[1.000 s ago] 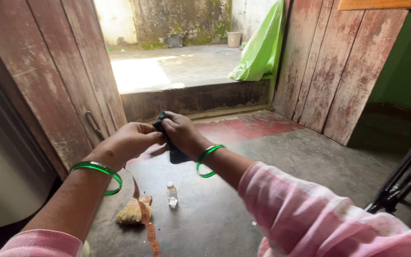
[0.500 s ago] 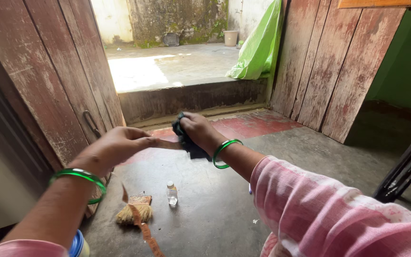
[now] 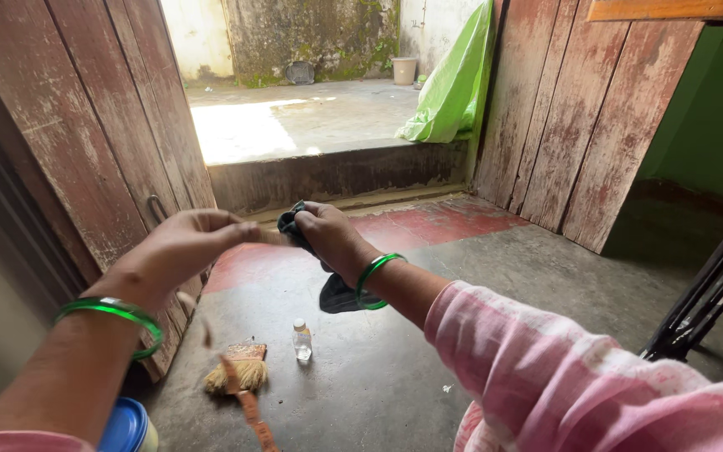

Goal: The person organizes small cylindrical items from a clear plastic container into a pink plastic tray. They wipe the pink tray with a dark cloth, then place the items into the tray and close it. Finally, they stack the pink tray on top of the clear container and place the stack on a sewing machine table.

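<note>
The person's left hand (image 3: 184,244), a green glass bangle on its wrist, is raised at chest height with its fingers pinched together on a thin orange measuring tape (image 3: 244,400); the strip blurs as it hangs down from the hand toward the floor. Just to the right, the right hand (image 3: 328,236), also wearing a green bangle, has its fingers clamped around a crumpled dark cloth (image 3: 336,293), part of which dangles below the wrist. The cloth sits where the tape leaves the left hand, so the wiping of the tape looks to be in progress, with a long length below likely untouched; that is a judgement only.

There is no surface here, only a grey concrete floor (image 3: 546,285) with a red-painted patch by the threshold. On it lie a small straw hand broom (image 3: 236,372) and, just beside it, a small clear plastic bottle (image 3: 301,340). A blue-lidded container (image 3: 127,427) shows at the lower left edge. Weathered red wooden doors (image 3: 69,125) stand open onto a sunlit yard, where a green plastic sheet (image 3: 458,84) hangs; a black tripod leg (image 3: 705,301) stands at the right.
</note>
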